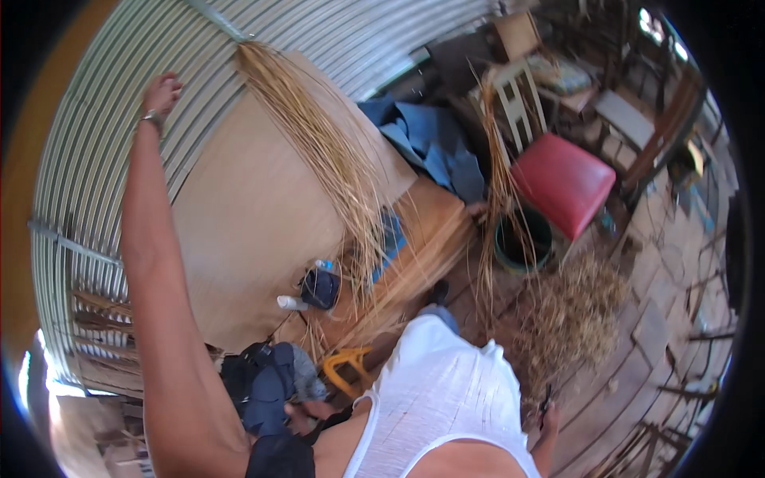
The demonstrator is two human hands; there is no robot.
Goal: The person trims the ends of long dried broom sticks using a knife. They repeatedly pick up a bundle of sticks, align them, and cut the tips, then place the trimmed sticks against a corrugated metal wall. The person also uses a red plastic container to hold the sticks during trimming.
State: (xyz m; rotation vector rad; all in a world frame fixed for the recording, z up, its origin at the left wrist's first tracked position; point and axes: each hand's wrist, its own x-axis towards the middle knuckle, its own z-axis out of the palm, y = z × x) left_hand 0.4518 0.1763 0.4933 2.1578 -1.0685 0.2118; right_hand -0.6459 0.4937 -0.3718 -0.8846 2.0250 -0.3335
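My left arm reaches up along the corrugated metal wall point(96, 159). My left hand point(163, 93), with a watch at the wrist, is raised near the wall, its fingers loosely bent and apart, with nothing seen in them. To its right, a long bundle of dry straw-like strips point(311, 143) hangs from a metal bar and fans out downward over a pale board point(255, 215). Low at my right side, my right hand point(550, 418) is closed around a thin dark tool whose kind I cannot make out. My white top hides part of the floor.
A second bunch of strips point(496, 159) hangs beside a chair with a red seat point(564, 179). Below are a dark green bucket point(522, 239) and a heap of dry scraps point(570, 319). Another person's hand point(307, 416) shows near dark clothing, close to a yellow plastic stool point(347, 370).
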